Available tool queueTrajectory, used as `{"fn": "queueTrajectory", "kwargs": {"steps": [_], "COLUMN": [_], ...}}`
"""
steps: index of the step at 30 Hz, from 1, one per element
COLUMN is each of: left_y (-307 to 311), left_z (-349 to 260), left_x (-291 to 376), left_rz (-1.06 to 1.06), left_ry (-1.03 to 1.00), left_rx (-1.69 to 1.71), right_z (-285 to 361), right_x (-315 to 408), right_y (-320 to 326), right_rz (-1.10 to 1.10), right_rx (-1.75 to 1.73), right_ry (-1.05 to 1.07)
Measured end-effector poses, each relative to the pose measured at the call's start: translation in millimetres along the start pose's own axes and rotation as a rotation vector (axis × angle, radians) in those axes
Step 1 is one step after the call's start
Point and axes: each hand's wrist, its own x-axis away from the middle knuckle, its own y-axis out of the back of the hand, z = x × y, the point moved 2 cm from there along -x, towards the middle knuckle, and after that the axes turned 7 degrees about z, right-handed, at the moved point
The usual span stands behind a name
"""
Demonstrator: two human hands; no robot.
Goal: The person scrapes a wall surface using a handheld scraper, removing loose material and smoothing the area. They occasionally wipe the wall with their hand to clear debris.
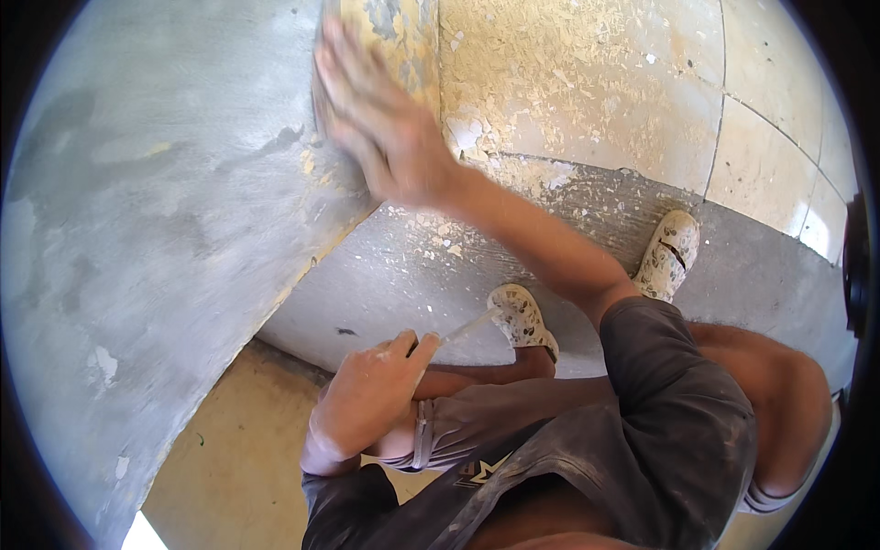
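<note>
My right hand (392, 130) lies flat along the edge of a grey plastered wall (172, 227), fingers stretched out and blurred. Its palm is turned to the wall, so whatever lies beneath it is hidden. Next to the fingers, the adjoining wall face (405, 41) shows yellowish paint with grey patches. Lower down, my left hand (375, 388), dusted white, is closed around a thin, pale, flat tool (471, 326). This tool points away from the wall, over my left clog, with its gripped end hidden in the fist.
Paint flakes (522, 103) litter the beige tiles (763, 151) and the grey cement strip (412, 295). My patterned clogs, left (519, 313) and right (672, 247), rest on that strip. A tan floor area (234, 426) lies below the wall's lower edge. A dark object (854, 268) shows at the right rim.
</note>
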Motion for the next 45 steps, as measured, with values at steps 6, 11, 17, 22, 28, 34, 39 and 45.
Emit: {"fn": "queueTrajectory", "kwargs": {"steps": [6, 11, 17, 22, 28, 34, 39, 45], "left_y": [1, -2, -3, -7, -6, 5, 20, 19], "left_z": [0, 1, 0, -1, 9, 8, 4, -4], "left_x": [-2, -2, 4, 4, 3, -1, -23, -39], "left_rz": [0.064, 0.062, 0.031, 0.061, 0.016, -0.187, -0.505, -0.763], "left_ry": [-0.041, 0.021, 0.034, 0.016, 0.082, 0.087, 0.09, 0.113], "left_rx": [0.016, -0.026, 0.019, 0.074, 0.037, 0.244, 0.618, 0.486], "right_z": [19, -12, 20, -4, 5, -91, -6, 98], "right_x": [25, 20, 26, -32, 34, 16, 121, 114], "right_y": [-11, -15, -8, 30, -11, 86, 103, 20], "right_rz": [-0.073, -0.049, 0.0, 0.125, -0.076, -0.066, -0.215, 0.008], "right_rx": [-0.105, 0.029, -0.008, -0.259, 0.071, 0.011, -0.358, -0.656], "right_ry": [-0.05, -0.042, -0.091, -0.521, -0.068, -0.471, -0.612, -0.713]}}
